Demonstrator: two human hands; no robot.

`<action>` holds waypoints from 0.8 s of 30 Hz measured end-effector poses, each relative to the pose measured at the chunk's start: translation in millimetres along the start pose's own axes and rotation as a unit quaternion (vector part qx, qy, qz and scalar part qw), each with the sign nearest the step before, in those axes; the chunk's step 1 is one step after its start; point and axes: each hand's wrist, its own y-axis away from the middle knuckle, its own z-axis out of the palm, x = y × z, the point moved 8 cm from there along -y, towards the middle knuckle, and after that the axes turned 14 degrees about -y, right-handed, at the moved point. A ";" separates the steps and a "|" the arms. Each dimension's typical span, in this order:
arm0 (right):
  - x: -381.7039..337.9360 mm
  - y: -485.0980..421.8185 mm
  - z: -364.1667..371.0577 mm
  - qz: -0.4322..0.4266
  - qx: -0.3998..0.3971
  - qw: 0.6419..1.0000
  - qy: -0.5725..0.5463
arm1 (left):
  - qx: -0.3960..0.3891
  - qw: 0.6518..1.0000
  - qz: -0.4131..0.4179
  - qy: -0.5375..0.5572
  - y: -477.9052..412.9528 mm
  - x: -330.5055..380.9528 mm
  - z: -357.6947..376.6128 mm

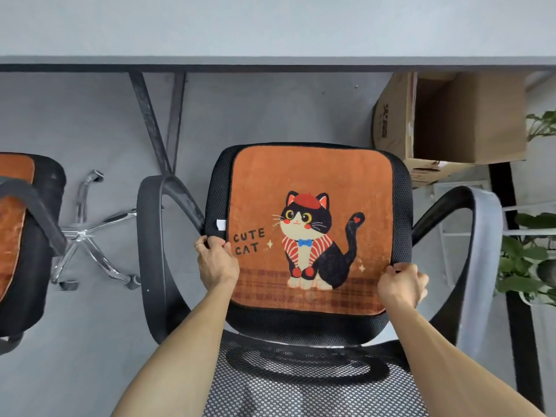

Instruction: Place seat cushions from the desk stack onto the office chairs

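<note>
Your left hand (217, 263) and right hand (401, 284) each pinch a side edge of the cushion (310, 224); square it on the chair seat (401, 206), then let go

You've got an orange seat cushion (313, 188) with black-and-cream cat print and plaid band, on a black mesh chair (401, 188); grey table (270, 31), brown cardboard box (451, 121).
</note>
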 end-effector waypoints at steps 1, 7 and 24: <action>-0.4 -0.1 -0.3 -0.001 -0.001 1.000 0.002 | 0.003 1.000 0.000 -0.004 -0.1 -0.2 -0.2; -5.4 3.0 0.0 -0.037 -0.011 0.999 0.027 | 0.020 0.999 0.013 -0.033 2.1 1.8 -0.1; -56.1 26.1 25.3 -0.122 -0.258 0.808 0.515 | -0.097 0.806 0.236 -0.534 35.3 56.7 -16.8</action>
